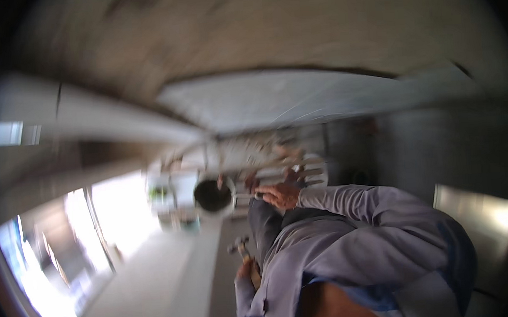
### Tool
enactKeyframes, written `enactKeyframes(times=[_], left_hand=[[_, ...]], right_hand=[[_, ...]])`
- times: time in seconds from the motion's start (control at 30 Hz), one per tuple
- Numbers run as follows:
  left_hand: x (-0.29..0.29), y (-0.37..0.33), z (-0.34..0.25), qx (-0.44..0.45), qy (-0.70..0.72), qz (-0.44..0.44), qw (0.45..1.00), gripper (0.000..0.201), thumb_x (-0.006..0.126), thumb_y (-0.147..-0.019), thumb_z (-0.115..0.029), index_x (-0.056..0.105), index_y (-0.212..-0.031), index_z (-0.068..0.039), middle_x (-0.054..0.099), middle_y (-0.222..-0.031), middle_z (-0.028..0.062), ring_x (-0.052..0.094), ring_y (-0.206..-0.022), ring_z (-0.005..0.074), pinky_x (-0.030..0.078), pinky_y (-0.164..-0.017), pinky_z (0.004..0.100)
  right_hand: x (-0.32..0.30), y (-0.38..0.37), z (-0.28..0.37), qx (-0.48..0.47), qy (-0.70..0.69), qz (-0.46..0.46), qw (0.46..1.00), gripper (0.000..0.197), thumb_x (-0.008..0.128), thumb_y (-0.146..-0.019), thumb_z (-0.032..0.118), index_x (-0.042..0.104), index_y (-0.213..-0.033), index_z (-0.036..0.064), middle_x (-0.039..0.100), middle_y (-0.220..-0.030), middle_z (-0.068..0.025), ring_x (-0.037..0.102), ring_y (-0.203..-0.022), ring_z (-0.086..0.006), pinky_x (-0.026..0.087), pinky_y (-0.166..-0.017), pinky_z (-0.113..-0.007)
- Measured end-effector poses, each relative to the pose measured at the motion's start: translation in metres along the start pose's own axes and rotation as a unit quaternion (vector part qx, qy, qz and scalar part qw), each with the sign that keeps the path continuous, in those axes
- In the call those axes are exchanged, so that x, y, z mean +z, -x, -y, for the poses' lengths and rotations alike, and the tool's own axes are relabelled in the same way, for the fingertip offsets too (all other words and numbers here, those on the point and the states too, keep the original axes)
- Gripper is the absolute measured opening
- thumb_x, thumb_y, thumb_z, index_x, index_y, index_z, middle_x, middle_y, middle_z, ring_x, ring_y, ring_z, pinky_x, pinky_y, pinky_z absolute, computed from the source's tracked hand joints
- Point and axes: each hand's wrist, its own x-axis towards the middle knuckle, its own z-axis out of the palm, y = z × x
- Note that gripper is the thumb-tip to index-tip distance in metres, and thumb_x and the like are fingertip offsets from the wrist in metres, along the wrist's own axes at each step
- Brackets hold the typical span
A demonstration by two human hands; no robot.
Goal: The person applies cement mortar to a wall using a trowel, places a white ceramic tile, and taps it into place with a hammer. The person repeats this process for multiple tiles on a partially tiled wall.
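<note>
the left hand [246,270] is wrapped around a hammer [246,257]; the right hand [281,196] clasps a blurred tool [259,196], right of a dark round vessel [212,195].

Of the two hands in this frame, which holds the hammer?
The left hand, lower in the picture, grips the hammer. The right hand, higher up, has no hammer; what it touches is too blurred to name.
</note>
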Motion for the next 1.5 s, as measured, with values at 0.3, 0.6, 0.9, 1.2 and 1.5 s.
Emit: enactKeyframes(times=[0.3, 0.6, 0.9, 1.2, 1.5], left_hand=[[0.095, -0.010, -0.180, 0.023, -0.287, -0.026, 0.957, 0.019, 0.056, -0.090, -0.022, 0.052, -0.075, -0.012, 0.052, -0.065, 0.0020, 0.051, -0.055, 0.0135, 0.043, -0.050, 0.0282], [0.174, -0.018, -0.209, 0.023, -0.409, -0.028, 0.912, 0.020, 0.054, -0.090, -0.023, 0.052, -0.074, -0.012, 0.052, -0.064, 0.0019, 0.051, -0.054, 0.0137, 0.043, -0.049, 0.0282], [0.224, -0.019, -0.188, 0.019, -0.442, -0.046, 0.895, 0.022, 0.053, -0.091, -0.024, 0.051, -0.073, -0.012, 0.051, -0.062, 0.0018, 0.051, -0.053, 0.0140, 0.043, -0.049, 0.0281], [0.252, -0.036, -0.180, 0.010, -0.445, -0.043, 0.895, 0.023, 0.051, -0.091, -0.025, 0.051, -0.072, -0.012, 0.051, -0.061, 0.0017, 0.051, -0.052, 0.0142, 0.043, -0.048, 0.0280], [0.265, -0.046, -0.182, 0.010, -0.439, -0.039, 0.898, 0.025, 0.049, -0.092, -0.025, 0.051, -0.071, -0.012, 0.050, -0.059, 0.0016, 0.051, -0.051, 0.0144, 0.043, -0.047, 0.0279]], right_hand=[[-0.201, 0.248, 0.005, 0.246, -0.292, -0.472, 0.795, 0.035, 0.051, -0.092, 0.040, 0.058, -0.092, 0.0057, 0.054, -0.067, -0.0010, 0.051, -0.046, -0.0092, 0.042, -0.037, -0.025], [-0.351, 0.345, -0.052, 0.200, -0.386, -0.638, 0.635, 0.023, 0.052, -0.091, 0.024, 0.060, -0.095, 0.0031, 0.061, -0.072, -0.0080, 0.049, -0.048, -0.0103, 0.035, -0.037, -0.026], [-0.413, 0.359, -0.060, 0.248, -0.367, -0.559, 0.701, 0.028, 0.048, -0.094, 0.024, 0.058, -0.104, -0.0005, 0.062, -0.075, -0.0120, 0.047, -0.047, -0.0111, 0.033, -0.036, -0.026], [-0.437, 0.378, -0.029, 0.191, -0.468, -0.525, 0.685, 0.025, 0.045, -0.094, 0.021, 0.055, -0.102, -0.0014, 0.059, -0.078, -0.0123, 0.049, -0.051, -0.0115, 0.033, -0.037, -0.025], [-0.453, 0.405, 0.004, 0.139, -0.521, -0.495, 0.681, 0.025, 0.044, -0.095, 0.020, 0.054, -0.099, -0.0026, 0.057, -0.078, -0.0097, 0.049, -0.050, -0.0095, 0.033, -0.034, -0.022]])
